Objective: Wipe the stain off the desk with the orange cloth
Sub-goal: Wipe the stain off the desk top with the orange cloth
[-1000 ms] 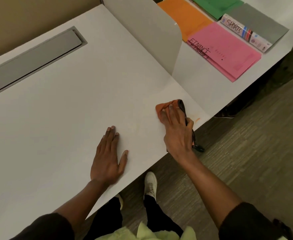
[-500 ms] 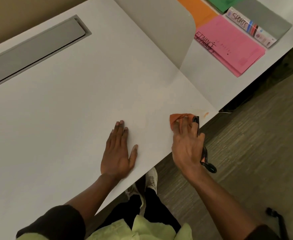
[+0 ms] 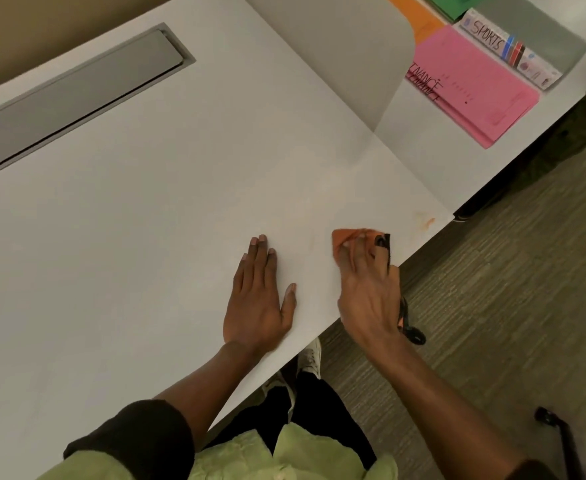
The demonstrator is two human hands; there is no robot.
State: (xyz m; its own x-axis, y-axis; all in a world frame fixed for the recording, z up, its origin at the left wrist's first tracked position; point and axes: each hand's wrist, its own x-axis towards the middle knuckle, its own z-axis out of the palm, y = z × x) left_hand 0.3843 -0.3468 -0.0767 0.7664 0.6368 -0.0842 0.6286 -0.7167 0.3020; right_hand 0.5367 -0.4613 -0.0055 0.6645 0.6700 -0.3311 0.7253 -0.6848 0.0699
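Orange cloth (image 3: 345, 239) now left of stain (image 3: 425, 221)

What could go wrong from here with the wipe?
1. The orange stain sits near the desk corner, to the right of the orange cloth; strokes where the cloth is now may miss it.
2. The right hand works close to the front edge, so a stroke toward the stain could run off the desk.
3. Faint orange smears suggest wiping may spread residue.

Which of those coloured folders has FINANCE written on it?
The pink folder, lying beyond the grey divider; the orange and green ones behind it show no writing.
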